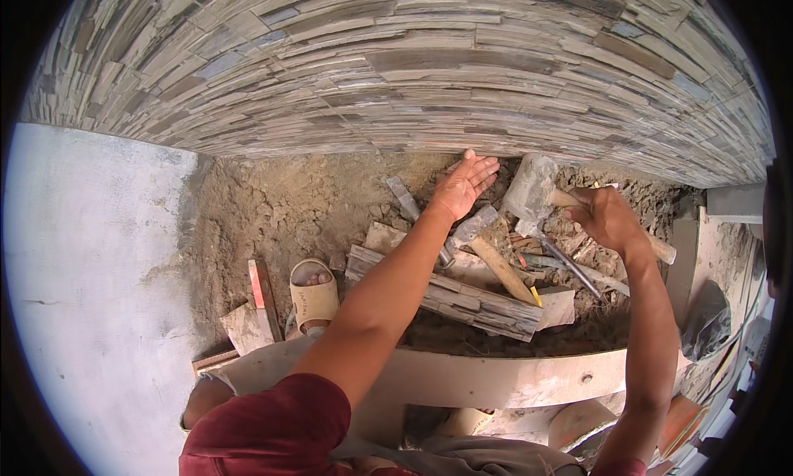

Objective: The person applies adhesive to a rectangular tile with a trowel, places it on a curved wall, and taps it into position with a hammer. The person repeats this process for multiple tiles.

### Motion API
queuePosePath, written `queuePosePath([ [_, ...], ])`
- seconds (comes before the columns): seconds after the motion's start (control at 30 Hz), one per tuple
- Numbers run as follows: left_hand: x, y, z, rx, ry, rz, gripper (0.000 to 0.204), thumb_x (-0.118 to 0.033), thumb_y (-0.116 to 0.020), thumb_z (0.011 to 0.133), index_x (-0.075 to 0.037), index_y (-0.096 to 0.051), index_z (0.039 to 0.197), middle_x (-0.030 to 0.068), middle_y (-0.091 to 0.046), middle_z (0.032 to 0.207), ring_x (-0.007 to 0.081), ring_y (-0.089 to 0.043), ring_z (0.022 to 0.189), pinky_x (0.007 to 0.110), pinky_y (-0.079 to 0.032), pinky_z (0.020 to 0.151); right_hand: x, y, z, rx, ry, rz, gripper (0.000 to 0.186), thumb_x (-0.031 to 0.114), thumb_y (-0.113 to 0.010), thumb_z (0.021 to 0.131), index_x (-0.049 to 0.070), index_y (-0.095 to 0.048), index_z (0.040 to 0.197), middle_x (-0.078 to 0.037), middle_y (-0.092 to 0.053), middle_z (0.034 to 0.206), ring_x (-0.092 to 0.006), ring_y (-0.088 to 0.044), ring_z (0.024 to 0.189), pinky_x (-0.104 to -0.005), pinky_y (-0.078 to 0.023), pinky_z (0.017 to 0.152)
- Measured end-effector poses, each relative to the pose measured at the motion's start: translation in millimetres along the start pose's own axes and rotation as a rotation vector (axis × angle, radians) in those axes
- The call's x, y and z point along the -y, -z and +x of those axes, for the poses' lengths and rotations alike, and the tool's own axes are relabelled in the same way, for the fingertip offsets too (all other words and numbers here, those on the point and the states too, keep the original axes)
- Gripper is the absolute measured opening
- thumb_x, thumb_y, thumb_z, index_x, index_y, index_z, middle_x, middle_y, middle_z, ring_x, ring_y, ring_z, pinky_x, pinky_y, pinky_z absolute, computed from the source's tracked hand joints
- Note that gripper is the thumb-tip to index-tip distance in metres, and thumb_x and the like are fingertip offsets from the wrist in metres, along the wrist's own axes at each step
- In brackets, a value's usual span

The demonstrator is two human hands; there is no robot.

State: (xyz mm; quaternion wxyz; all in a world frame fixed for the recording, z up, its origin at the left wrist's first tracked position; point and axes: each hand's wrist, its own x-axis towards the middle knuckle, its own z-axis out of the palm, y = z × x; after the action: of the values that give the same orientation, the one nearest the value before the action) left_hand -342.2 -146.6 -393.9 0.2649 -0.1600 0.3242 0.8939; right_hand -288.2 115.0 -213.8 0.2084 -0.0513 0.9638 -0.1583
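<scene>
My right hand (610, 218) is closed around the wooden handle of a mallet (531, 188) with a large, pale, dusty head. The mallet head is close to the foot of a wall (462, 79) clad in thin grey and brown stone strips. My left hand (465, 185) reaches to the wall's base with its fingers stretched out, and no object shows in it. Below the hands lies a hammer (502, 269) with a wooden handle. Beside my left forearm is a flat metal tool (403, 198), partly hidden by the arm. A metal rod (572, 265) rests under the mallet.
Loose soil (248, 195) runs along the wall. A strip-stone tile piece (487, 305) lies across the dirt. A long curved board (529, 378) spans in front of me. My sandalled foot (314, 292) is at left, near a red-marked bar (258, 286). A white wall (91, 253) bounds the left.
</scene>
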Motion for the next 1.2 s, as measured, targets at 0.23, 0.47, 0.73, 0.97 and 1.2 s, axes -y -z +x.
queuePosePath([
  [0.23,1.4,7.2,2.2,0.049,0.008,-0.022,0.074,-0.050,-0.061,0.094,0.008,-0.040,0.135,0.0250,-0.051,0.139,0.0333,-0.049,0.133,0.044,-0.043,0.110,8.1,5.0,4.0,0.190,0.147,0.013,0.043,0.033,-0.071,0.086,0.000,-0.068,0.113,-0.024,-0.069,0.086,-0.0410,-0.067,0.088,-0.0473,-0.052,0.080],
  [0.47,0.0,4.3,0.6,0.063,0.007,-0.006,0.081,-0.056,-0.057,0.094,0.008,-0.037,0.138,0.0228,-0.051,0.141,0.0319,-0.048,0.134,0.044,-0.041,0.111,28.5,-11.8,1.0,0.132,0.120,-0.044,0.041,0.031,-0.071,0.085,0.001,-0.070,0.113,-0.025,-0.070,0.089,-0.0404,-0.068,0.088,-0.0451,-0.053,0.082],
  [0.73,2.8,7.4,4.3,0.092,0.038,-0.021,0.084,-0.062,-0.058,0.090,0.005,-0.040,0.139,0.0190,-0.054,0.139,0.0285,-0.052,0.129,0.042,-0.041,0.111,26.5,-12.5,11.4,0.093,0.086,-0.040,0.039,0.035,-0.071,0.085,0.004,-0.071,0.110,-0.024,-0.070,0.090,-0.0420,-0.067,0.089,-0.0467,-0.053,0.084],
  [0.97,3.9,7.9,0.6,-0.029,0.124,-0.079,0.077,-0.061,-0.067,0.085,0.002,-0.051,0.128,0.0148,-0.063,0.124,0.0250,-0.063,0.112,0.038,-0.054,0.094,73.1,-12.1,7.8,0.057,0.124,0.067,0.041,0.031,-0.069,0.090,-0.001,-0.068,0.115,-0.027,-0.068,0.085,-0.0418,-0.067,0.079,-0.0443,-0.052,0.074],
  [1.2,24.2,26.7,17.1,0.210,-0.086,-0.124,0.084,-0.058,-0.064,0.089,0.008,-0.039,0.134,0.0258,-0.054,0.135,0.0323,-0.052,0.130,0.044,-0.048,0.107,142.0,-36.0,39.3,0.074,0.321,0.142,0.038,0.030,-0.067,0.090,-0.003,-0.066,0.110,-0.029,-0.066,0.084,-0.0448,-0.065,0.085,-0.0485,-0.051,0.078],
])
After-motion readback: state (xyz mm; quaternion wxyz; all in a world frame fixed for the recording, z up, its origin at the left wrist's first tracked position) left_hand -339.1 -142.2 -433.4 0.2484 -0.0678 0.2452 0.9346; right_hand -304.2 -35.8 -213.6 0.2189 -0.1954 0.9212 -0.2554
